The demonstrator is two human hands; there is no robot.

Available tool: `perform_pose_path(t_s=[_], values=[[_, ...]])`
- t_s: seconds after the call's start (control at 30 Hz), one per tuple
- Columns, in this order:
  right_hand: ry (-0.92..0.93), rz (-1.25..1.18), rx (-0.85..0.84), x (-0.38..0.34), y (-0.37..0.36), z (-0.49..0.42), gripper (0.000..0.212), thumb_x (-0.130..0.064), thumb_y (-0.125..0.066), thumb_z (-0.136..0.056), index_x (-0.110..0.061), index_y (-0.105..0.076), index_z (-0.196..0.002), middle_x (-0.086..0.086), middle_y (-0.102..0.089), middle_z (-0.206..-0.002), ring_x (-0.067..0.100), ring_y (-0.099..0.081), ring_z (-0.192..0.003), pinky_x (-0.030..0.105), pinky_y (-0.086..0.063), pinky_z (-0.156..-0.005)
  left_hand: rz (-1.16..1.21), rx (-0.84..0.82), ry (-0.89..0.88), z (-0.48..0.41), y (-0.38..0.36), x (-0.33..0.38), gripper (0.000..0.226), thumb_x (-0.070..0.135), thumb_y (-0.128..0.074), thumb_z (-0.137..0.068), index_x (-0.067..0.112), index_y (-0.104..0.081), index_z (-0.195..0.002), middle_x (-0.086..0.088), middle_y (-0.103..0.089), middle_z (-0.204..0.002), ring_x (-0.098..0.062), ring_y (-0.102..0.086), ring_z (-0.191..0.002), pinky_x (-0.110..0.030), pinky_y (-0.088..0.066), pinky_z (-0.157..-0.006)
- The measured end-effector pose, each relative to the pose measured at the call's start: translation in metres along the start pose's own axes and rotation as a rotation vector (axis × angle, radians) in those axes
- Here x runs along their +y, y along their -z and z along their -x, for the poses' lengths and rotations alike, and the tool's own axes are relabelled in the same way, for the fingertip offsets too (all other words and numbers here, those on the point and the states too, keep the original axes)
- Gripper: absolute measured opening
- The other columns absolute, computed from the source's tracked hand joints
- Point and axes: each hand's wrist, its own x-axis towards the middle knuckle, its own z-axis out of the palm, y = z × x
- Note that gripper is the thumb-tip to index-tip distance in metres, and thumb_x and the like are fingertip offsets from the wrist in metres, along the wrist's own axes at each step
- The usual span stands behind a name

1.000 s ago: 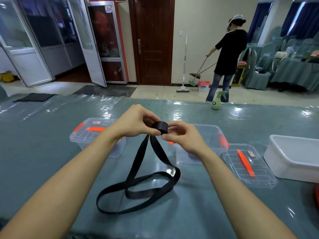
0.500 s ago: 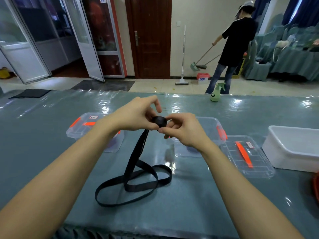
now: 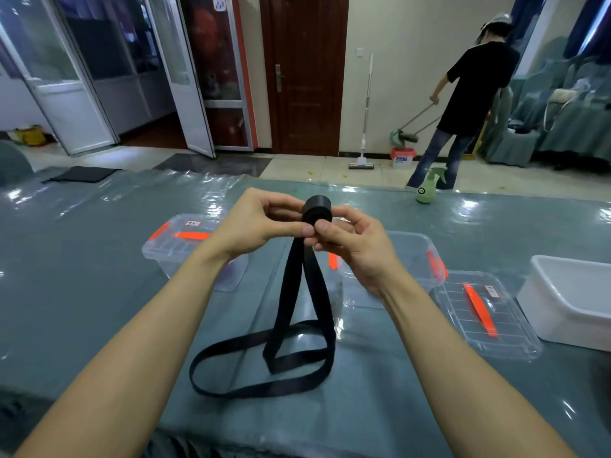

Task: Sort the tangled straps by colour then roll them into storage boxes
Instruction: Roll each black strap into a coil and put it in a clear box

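Pinching black strap roll (image 3: 318, 209): left hand (image 3: 254, 223), right hand (image 3: 358, 251); lidded box (image 3: 180, 241), open box (image 3: 417, 256) behind.

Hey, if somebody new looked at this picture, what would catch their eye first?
Centre frame, the left hand and right hand pinch the rolled end of a black strap, whose tail loops down onto the grey-green table. Beyond the table at upper right, a person in black is sweeping.

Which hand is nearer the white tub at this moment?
Right. The right hand holds the black strap roll left of the white tub; the left hand grips the same roll from farther left, nearer the lidded clear box.
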Motion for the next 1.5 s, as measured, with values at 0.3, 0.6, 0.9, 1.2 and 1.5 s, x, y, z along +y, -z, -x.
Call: perform_pose_path(t_s=[0.3, 0.6, 0.9, 1.2, 1.5], values=[[0.008, 0.758, -0.017, -0.011, 0.014, -0.009, 0.062, -0.036, -0.097, -0.080, -0.034, -0.067, -0.135, 0.002, -0.077, -0.111, 0.024, -0.080, -0.083, 0.043, -0.066, -0.081, -0.519, -0.152, 0.088, -0.011, 0.013, 0.026, 0.032, 0.027, -0.100, -0.076, 0.031, -0.089, -0.105, 0.009, -0.086, -0.093, -0.009, -0.083, -0.092, -0.043, -0.066, -0.097], [0.114, 1.312, -0.080, -0.029, 0.004, -0.011, 0.028, -0.030, -0.094, -0.082, -0.020, -0.080, -0.104, -0.001, -0.068, -0.091, 0.017, -0.065, -0.081, 0.040, -0.053, -0.073, -1.273, -0.278, -0.103, -0.022, -0.017, 0.064, 0.025, 0.041, -0.090, -0.077, 0.031, -0.086, -0.099, 0.010, -0.082, -0.083, -0.014, -0.073, -0.078, -0.040, -0.062, -0.076], [0.143, 0.353, 0.057, -0.051, 0.011, -0.018, 0.026, -0.008, -0.088, -0.088, -0.013, -0.083, -0.113, 0.015, -0.083, -0.098, 0.023, -0.079, -0.087, 0.030, -0.062, -0.085, -0.014, 0.067, -0.064, -0.019, -0.005, 0.044, 0.052, 0.020, -0.097, -0.067, 0.018, -0.083, -0.117, -0.001, -0.086, -0.108, -0.015, -0.081, -0.109, -0.023, -0.062, -0.095], [0.027, 0.529, 0.061, -0.046, 0.007, -0.019, 0.053, -0.021, -0.095, -0.081, -0.015, -0.076, -0.129, 0.009, -0.082, -0.108, 0.024, -0.078, -0.078, 0.034, -0.062, -0.079, -0.242, 0.049, 0.006, -0.027, 0.011, 0.051, 0.034, 0.022, -0.101, -0.074, 0.022, -0.088, -0.106, 0.000, -0.086, -0.095, -0.015, -0.084, -0.096, -0.032, -0.065, -0.095], [0.060, 1.304, -0.170, -0.070, -0.005, -0.032, 0.038, -0.029, -0.088, -0.089, -0.021, -0.079, -0.124, -0.005, -0.080, -0.109, 0.010, -0.075, -0.091, 0.038, -0.064, -0.089, -1.158, -0.174, -0.072, -0.034, -0.002, 0.074, 0.036, 0.057, -0.093, -0.073, 0.028, -0.086, -0.094, 0.006, -0.080, -0.079, -0.014, -0.073, -0.075, -0.043, -0.061, -0.075]])
